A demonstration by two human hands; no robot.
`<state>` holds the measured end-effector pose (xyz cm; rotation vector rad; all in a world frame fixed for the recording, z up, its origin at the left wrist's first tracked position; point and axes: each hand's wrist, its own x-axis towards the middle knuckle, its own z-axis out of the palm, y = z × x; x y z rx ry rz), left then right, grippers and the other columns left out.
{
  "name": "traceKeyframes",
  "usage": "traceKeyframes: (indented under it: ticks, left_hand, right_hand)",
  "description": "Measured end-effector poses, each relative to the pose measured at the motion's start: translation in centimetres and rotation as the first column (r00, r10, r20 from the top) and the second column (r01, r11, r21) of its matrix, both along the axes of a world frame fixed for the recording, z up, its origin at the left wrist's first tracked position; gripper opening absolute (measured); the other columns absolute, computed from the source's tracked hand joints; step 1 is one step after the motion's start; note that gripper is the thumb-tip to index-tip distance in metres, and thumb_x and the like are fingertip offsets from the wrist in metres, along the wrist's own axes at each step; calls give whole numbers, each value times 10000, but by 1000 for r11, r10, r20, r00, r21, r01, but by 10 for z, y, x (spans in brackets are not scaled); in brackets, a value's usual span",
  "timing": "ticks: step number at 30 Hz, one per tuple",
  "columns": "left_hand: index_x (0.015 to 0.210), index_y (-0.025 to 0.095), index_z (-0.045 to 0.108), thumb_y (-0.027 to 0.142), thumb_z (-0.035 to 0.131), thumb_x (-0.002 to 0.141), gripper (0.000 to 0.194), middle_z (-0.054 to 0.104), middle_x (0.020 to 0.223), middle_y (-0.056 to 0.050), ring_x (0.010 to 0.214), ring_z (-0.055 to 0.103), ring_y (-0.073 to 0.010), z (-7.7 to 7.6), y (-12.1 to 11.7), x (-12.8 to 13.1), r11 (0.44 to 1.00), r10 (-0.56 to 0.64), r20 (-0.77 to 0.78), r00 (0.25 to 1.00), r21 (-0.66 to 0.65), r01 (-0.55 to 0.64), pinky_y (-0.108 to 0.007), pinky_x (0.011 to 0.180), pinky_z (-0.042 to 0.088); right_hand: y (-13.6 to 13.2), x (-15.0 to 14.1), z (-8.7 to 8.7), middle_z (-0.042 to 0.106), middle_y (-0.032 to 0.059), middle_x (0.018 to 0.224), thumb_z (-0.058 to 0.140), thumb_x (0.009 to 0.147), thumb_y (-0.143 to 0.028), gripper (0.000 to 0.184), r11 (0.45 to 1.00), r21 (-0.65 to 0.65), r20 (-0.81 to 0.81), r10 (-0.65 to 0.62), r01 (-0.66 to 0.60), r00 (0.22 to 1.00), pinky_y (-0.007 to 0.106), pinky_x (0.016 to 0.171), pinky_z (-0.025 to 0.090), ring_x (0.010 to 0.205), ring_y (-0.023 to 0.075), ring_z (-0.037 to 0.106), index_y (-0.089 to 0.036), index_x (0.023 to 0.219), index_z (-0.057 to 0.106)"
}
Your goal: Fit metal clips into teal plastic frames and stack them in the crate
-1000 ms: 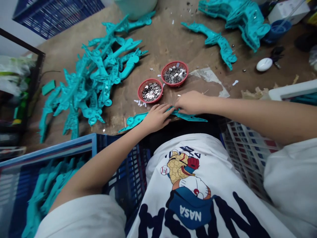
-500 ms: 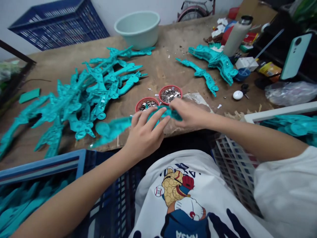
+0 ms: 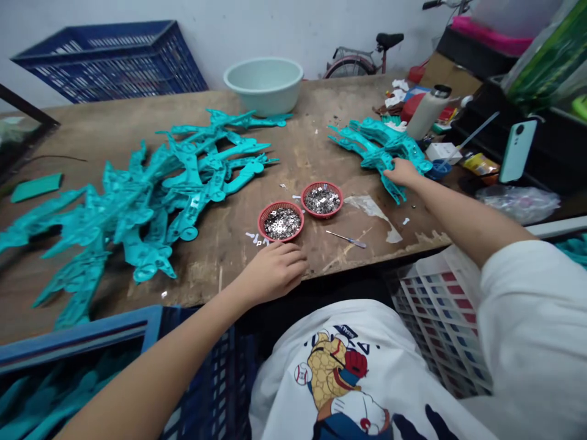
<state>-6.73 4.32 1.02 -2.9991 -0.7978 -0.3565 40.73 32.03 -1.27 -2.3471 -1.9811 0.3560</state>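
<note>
Our left hand point(image 3: 270, 273) lies loosely curled and empty on the table edge point(image 3: 215, 293), just below a red basket point(image 3: 280, 221) of silver bits point(image 3: 281, 223). Our right hand point(image 3: 402, 173) rests on a small heap of teal plastic pieces point(image 3: 380, 143) – whether it grips, we cannot tell. A far bigger heap point(image 3: 137, 208) lies left of the left hand, more pieces sit in the blue crate point(image 3: 92, 330) below it, and a second basket point(image 3: 323, 199) is also full.
</note>
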Motion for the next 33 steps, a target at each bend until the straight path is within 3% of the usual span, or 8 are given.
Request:
traceKeyframes:
  ticks: [10, 18, 21, 23, 24, 27, 30, 33]
  left_hand:
    - [1261, 264, 901, 174, 728, 1201, 204, 960, 1286, -88, 1158, 890, -276, -2, 0, 1, 989, -42, 11, 999, -140, 43, -425, 986, 671]
    - [1295, 244, 891, 216, 672, 1270, 222, 969, 1221, -73, 1128, 898, -261, -8, -13, 5, 991, -32, -15, 999, -132, 30, -424, 972, 667]
    - [1324, 258, 909, 282, 615, 1308, 295, 972, 1258, -101, 1187, 903, -284, -1, -4, -1, 987, 38, -99, 994, -153, -53, -432, 1023, 680]
    - [1322, 264, 922, 312, 595, 1303, 331, 967, 1302, -124, 1235, 903, -316, 6, 22, -13, 951, 208, -196, 958, -189, -245, -452, 1065, 690]
    - [1357, 269, 925, 306, 601, 1285, 334, 962, 1342, -135, 1290, 899, -333, 10, 41, -21, 898, 335, -245, 910, -209, -387, -464, 1112, 691]
    - [1619, 242, 845, 265, 611, 1234, 451, 884, 1616, -210, 1585, 795, -415, 20, 110, -50, 583, 733, -319, 601, -160, -796, -557, 1328, 637]
    - [1838, 117, 645, 136, 492, 1197, 659, 633, 1920, -350, 1818, 598, -505, 23, 166, -80, 382, 879, -264, 397, -109, -918, -760, 1475, 493]
    - [1781, -21, 603, 154, 592, 1144, 661, 557, 1884, -501, 1777, 606, -628, 18, 194, -107, 147, 948, -262, 181, -142, -979, -849, 1367, 555]
  right_hand:
    - [16, 9, -32, 612, 412, 1881, 689, 1229, -247, 708, 999, -32, 19, 45, -44, 999, 493, 1544, 426, 1804, 448, 568, 90, 1846, 612]
    - [8, 4, -35, 593, 483, 1828, 878, 1147, -316, 970, 999, -47, -5, -20, 20, 1000, 539, 1399, 548, 1683, 505, 690, 72, 1938, 471]
    - [-1, -2, -35, 561, 544, 1811, 849, 1177, -264, 1044, 999, -41, -34, -37, 36, 999, 538, 1286, 552, 1647, 500, 722, 47, 2023, 322]
    - [-5, -8, -30, 513, 579, 1830, 828, 1220, -248, 1082, 998, -42, -58, -56, 53, 997, 575, 1254, 531, 1696, 535, 688, 15, 2075, 221]
    - [-6, -12, -25, 481, 588, 1855, 837, 1231, -253, 1103, 996, -45, -60, -74, 71, 995, 602, 1257, 519, 1739, 570, 648, -5, 2093, 196]
    - [-7, -27, 1, 420, 565, 1932, 900, 1215, -301, 1109, 997, -23, -13, -77, 76, 997, 669, 1324, 496, 1834, 667, 513, -37, 2096, 281]
    - [-23, -43, 36, 564, 465, 1901, 872, 1209, -401, 876, 984, 88, 7, 154, -154, 988, 695, 1423, 508, 1820, 636, 553, -32, 1949, 584]
    - [-71, -57, 53, 781, 286, 1754, 824, 1191, -483, 609, 832, 260, -96, 527, -490, 844, 690, 1459, 561, 1678, 524, 728, -174, 1715, 814]
